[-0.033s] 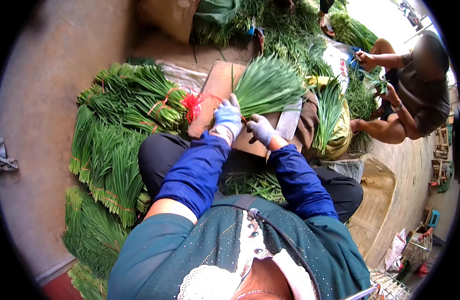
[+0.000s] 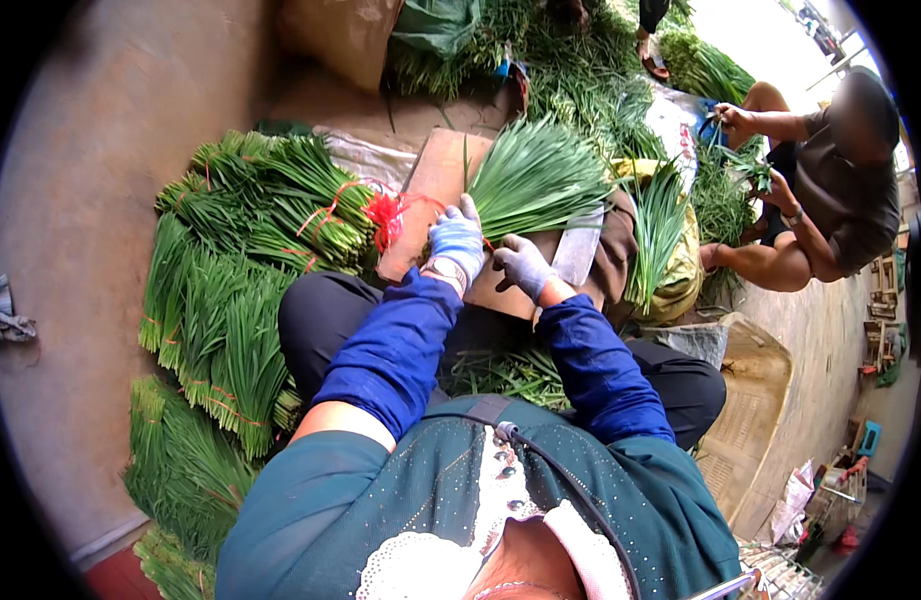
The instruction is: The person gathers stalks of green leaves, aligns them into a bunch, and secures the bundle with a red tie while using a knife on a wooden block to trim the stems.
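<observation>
The left grip, gloved, is clamping on the stem end of the green leaf bundle, which is lying across the wooden board with its tips fanning out over the far right side of that board. The right grip, also gloved, is hovering above the board's near edge with its fingers bent; whether they are pinching the red tie beside them, I cannot tell. A red strand is running from the left grip to a red ribbon clump at the board's left edge.

The hands seem to be binding the stems; the next move is probably calling for drawing the tie snug while the left grip is keeping the stems together.

A flat metal blade is resting at the board's right, partly under the leaves, with brown cloth beside it. Banded bundles are lying left of the board, and a smaller bunch is lying to its right. Well right of the board, a co-worker is handling leaves.
</observation>
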Motion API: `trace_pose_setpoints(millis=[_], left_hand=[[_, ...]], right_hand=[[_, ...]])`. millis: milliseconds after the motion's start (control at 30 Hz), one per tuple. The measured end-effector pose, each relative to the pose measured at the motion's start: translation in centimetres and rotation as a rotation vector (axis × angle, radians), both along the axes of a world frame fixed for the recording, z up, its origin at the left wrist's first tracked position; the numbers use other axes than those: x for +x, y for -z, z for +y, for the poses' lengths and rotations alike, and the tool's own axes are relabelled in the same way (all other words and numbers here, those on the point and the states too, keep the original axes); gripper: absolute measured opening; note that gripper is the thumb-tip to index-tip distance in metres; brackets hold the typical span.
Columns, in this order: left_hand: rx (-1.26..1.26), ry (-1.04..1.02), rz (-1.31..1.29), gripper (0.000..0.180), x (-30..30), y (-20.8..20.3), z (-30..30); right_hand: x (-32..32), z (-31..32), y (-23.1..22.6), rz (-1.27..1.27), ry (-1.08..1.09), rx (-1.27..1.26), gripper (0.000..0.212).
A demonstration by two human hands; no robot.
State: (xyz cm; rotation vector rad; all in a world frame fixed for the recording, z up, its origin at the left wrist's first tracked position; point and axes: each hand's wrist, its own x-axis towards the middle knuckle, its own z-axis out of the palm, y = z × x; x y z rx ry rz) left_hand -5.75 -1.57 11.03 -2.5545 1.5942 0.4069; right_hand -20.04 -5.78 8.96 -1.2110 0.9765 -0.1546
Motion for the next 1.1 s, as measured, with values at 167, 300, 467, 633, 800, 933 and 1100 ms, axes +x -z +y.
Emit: trace_pose_setpoints(millis=[167,300,467,633,800,933,1100], left_hand=[[0.019,-0.021,0.096,0.117,0.0,-2.2,0.3],[0.049,-0.011,0.108,0.117,-0.3,-2.9,0.2],[0.075,-0.018,0.107,0.118,0.1,-3.7,0.3],[0.122,0.004,0.125,0.123,0.6,-3.8,-0.8],[0.083,-0.014,0.208,0.113,1.6,-2.1,-1.2],[0.117,-0.005,0.182,0.108,2.7,-2.0,-1.3],[0.126,-0.01,0.202,0.108,3.5,-1.1,-1.4]], right_hand=[[-1.8,1.2,-0.8,-0.391,0.402,0.319,0.024],[-1.2,1.7,-0.8,0.068,0.141,-0.05,0.04],[-0.9,1.5,-2.3,0.081,0.019,-0.085,0.024],[-1.0,1.1,1.1,-0.365,0.286,-0.585,0.019],[2.9,0.2,-1.4,-0.519,0.324,0.086,0.023],[4.7,-1.5,-4.1,-0.289,0.138,0.079,0.019],[4.9,-2.3,-5.2,-0.101,0.022,0.123,0.022]])
